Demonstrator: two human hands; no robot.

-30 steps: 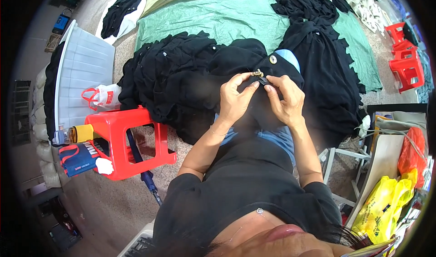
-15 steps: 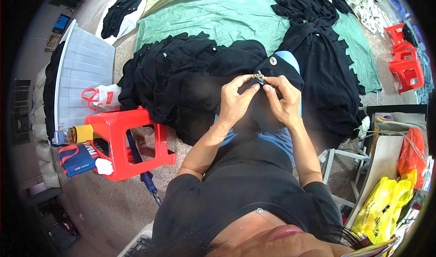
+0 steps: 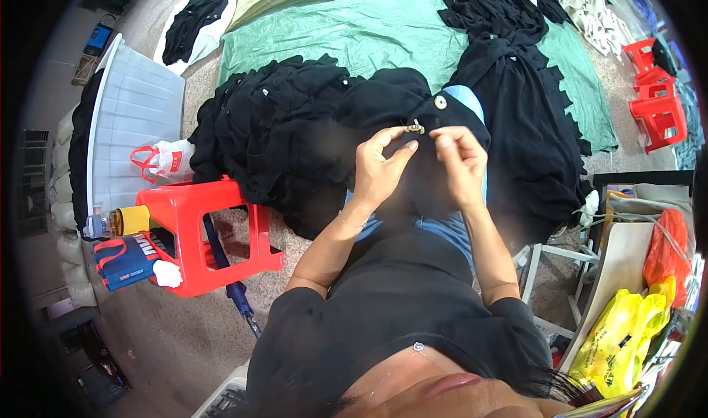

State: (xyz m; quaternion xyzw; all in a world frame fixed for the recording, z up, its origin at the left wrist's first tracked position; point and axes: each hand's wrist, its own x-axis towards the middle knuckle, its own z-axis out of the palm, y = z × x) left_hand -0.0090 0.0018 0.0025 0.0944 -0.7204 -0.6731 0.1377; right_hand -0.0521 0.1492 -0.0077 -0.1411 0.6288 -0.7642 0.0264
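My left hand [image 3: 378, 168] is closed in a pinch, and a small gold-coloured metal piece [image 3: 415, 128], perhaps a button, shows at its index fingertip. Just to the right, my right hand [image 3: 464, 168] has its thumb and fingers pressed together. Whatever is between them, if anything, is too small to make out. Both hands are above black cloth [image 3: 461, 126] spread over my lap. A round, pale button [image 3: 440, 102] lies on that cloth, beyond my fingertips.
Black garments [image 3: 273, 115] are heaped ahead and left, with more black cloth [image 3: 527, 137] at right, on a green sheet [image 3: 332, 30]. A red stool [image 3: 195, 204] and grey bin [image 3: 140, 115] stand left. Yellow bag [image 3: 619, 337] and board [image 3: 623, 256] are at right.
My right hand has come away from the metal piece, opening a small gap between the two hands. The left hand keeps the piece and has hardly moved.
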